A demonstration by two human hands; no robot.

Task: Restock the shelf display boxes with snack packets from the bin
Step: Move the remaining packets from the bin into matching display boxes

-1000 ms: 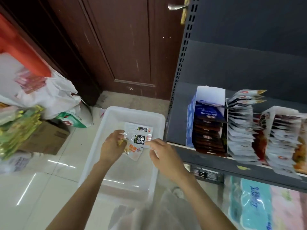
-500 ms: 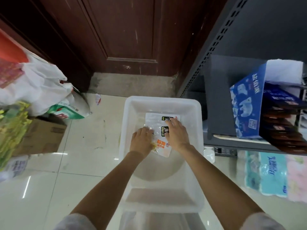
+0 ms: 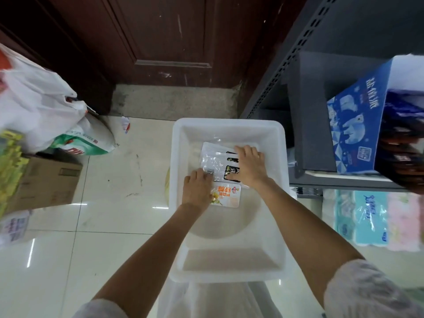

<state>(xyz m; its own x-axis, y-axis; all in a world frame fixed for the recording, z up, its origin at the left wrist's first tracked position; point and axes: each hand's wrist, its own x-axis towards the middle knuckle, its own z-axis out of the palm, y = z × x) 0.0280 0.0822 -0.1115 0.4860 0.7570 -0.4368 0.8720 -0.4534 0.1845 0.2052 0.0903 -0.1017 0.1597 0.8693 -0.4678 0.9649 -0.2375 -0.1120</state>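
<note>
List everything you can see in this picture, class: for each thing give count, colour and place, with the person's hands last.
bin: one, white, on the floor by the shelf
snack packets: a few, clear, black and orange, in the bin
display box: one, blue, on the shelf
shelf: one, grey, right
door: one, dark brown, behind
plastic bag: one, white, left
cardboard box: one, brown, left
left hand: on the packets
right hand: on the packets

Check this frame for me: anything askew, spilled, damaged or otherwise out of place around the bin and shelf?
Nothing spilled or damaged. The snack packets lie in the white bin under the left hand and right hand. One small oddity: a scrap of wrapper lies loose on the floor by the door sill.
</note>
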